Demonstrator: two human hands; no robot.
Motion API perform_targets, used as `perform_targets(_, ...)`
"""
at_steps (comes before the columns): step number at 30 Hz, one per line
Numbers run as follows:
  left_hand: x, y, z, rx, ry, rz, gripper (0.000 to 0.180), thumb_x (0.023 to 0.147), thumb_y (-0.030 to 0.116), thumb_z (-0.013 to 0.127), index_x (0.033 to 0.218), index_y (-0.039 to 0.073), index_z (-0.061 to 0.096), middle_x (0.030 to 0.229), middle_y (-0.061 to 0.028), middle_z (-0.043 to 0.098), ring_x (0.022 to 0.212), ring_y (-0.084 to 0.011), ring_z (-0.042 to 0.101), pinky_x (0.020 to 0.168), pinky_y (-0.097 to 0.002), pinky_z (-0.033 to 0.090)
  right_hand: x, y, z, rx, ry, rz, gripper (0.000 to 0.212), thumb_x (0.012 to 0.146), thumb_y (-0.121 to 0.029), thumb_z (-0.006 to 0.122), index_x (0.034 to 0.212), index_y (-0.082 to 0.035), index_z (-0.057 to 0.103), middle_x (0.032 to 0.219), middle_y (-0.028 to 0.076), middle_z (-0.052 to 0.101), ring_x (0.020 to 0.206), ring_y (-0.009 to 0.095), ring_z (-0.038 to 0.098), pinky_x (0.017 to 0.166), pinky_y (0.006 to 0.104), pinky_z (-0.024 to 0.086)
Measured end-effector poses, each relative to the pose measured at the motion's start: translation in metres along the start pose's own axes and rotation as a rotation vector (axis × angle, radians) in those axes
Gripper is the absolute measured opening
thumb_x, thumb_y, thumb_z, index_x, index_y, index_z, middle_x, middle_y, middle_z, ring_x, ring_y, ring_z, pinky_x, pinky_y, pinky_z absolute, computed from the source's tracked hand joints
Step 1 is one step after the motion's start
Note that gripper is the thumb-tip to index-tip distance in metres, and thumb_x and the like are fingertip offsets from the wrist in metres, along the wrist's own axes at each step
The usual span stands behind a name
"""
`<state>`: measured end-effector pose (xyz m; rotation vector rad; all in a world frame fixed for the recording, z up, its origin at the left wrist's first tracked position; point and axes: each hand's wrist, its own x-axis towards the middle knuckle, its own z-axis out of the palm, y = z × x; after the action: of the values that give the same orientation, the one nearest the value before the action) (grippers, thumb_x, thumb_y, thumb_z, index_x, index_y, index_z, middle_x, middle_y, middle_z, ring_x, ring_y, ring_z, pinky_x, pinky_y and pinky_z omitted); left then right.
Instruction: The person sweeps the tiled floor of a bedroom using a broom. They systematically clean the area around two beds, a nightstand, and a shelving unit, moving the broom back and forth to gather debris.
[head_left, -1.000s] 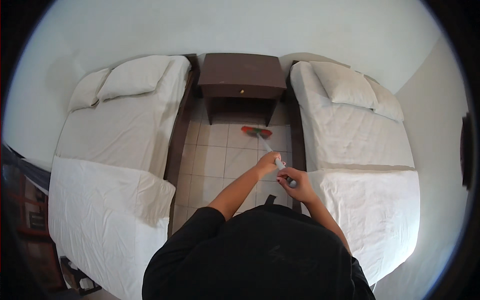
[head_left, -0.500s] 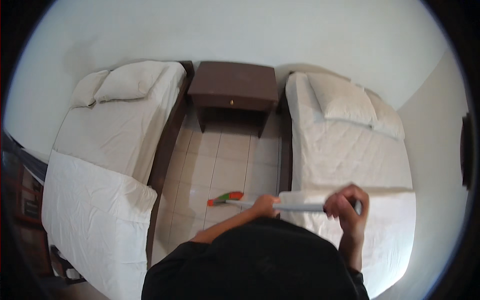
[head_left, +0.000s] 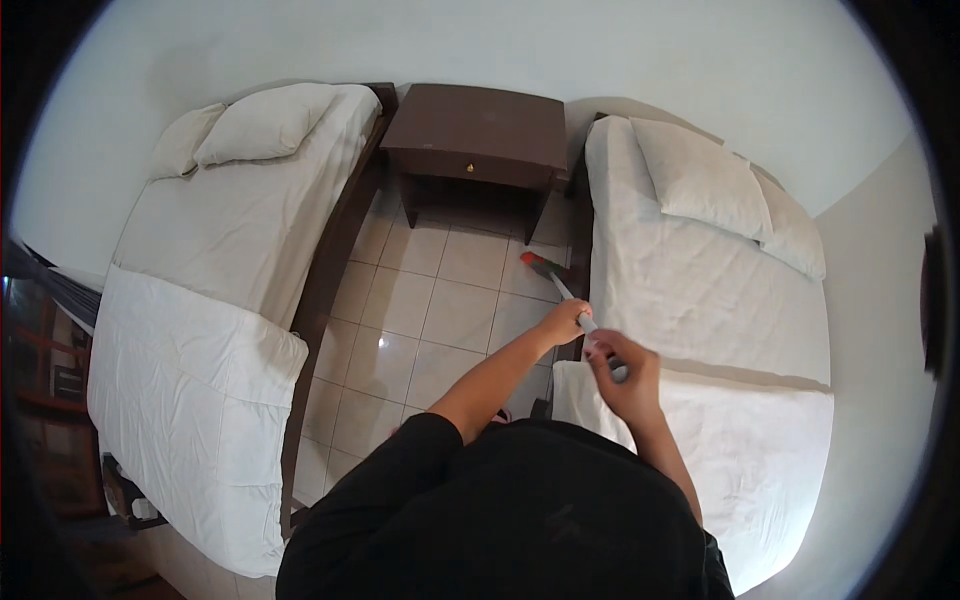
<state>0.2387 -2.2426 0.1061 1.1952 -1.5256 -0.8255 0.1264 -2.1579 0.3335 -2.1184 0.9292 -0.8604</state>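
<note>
A broom [head_left: 561, 285] with a pale grey handle slants away from me, its red and green head by the base of the right bed. My left hand [head_left: 562, 322] is wrapped round the handle partway down. Nearer to me, my right hand [head_left: 626, 372] is closed on the upper end of the handle, above the right bed's edge. Part of the broom head is hidden against the dark bed frame, so its bristles are hard to make out.
A tiled floor [head_left: 400, 300] runs between the left bed [head_left: 215, 230] and the right bed [head_left: 710, 290], both with white bedding. At the far end a dark brown nightstand [head_left: 475, 120] stands against the wall. Pillows [head_left: 700, 180] lie at the beds' heads.
The broom head has swung far and right, from mid-floor to the right bed's base. Both hands moved forward, the right also leftward, and the handle now points away from me.
</note>
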Motion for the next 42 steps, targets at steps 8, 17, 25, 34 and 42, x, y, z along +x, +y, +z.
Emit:
perform_targets(8, -0.050, 0.075, 0.004, 0.028, 0.034, 0.076, 0.017, 0.069, 0.012, 0.065, 0.076, 0.003, 0.052, 0.071, -0.0139, 0.052, 0.066, -0.0297, 0.052, 0.058, -0.0371, 0.040, 0.030, -0.044, -0.076, 0.300, 0.197, 0.008, 0.030, 0.088, -0.017, 0.044, 0.100, 0.010, 0.051, 0.048, 0.002, 0.044, 0.044, 0.011, 0.047, 0.046, 0.0227, 0.040)
perform_targets(17, -0.113, 0.060, -0.041, 0.267, -0.026, -0.208, 0.016, 0.069, 0.023, 0.062, 0.065, 0.008, 0.058, 0.065, -0.0130, 0.057, 0.064, -0.0334, 0.056, 0.056, -0.0418, 0.043, 0.026, 0.012, -0.040, 0.806, -0.058, 0.132, 0.018, 0.080, -0.018, 0.054, 0.073, -0.002, 0.051, 0.053, 0.003, 0.044, 0.050, 0.015, 0.045, 0.051, 0.0271, 0.037)
perform_targets(25, -0.046, 0.104, -0.104, 0.414, 0.176, 0.021, 0.029, 0.074, 0.028, 0.063, 0.057, 0.008, 0.050, 0.056, -0.0101, 0.051, 0.054, -0.0310, 0.052, 0.049, -0.0392, 0.039, 0.077, -0.040, -0.063, 0.947, -0.264, -0.293, 0.046, 0.075, -0.040, 0.067, 0.050, -0.005, 0.049, 0.045, 0.004, 0.048, 0.039, 0.019, 0.050, 0.049, 0.0328, 0.046)
perform_targets(34, 0.015, -0.088, -0.173, 0.067, 0.457, -0.025, 0.026, 0.072, 0.017, 0.069, 0.067, 0.004, 0.047, 0.063, -0.0080, 0.050, 0.058, -0.0252, 0.051, 0.053, -0.0343, 0.038, 0.164, -0.013, 0.068, 0.385, -0.573, -0.403, 0.019, 0.072, -0.011, 0.066, 0.059, -0.003, 0.054, 0.058, 0.009, 0.053, 0.057, 0.019, 0.055, 0.058, 0.0272, 0.043)
perform_targets(42, 0.003, -0.044, -0.202, 0.301, 0.514, -0.305, 0.022, 0.070, 0.023, 0.064, 0.067, 0.008, 0.049, 0.065, -0.0119, 0.051, 0.067, -0.0321, 0.052, 0.058, -0.0409, 0.039, 0.301, 0.001, 0.067, 0.842, -0.617, -0.109, 0.033, 0.085, -0.021, 0.052, 0.057, -0.004, 0.048, 0.050, 0.006, 0.047, 0.043, 0.016, 0.045, 0.055, 0.0325, 0.043)
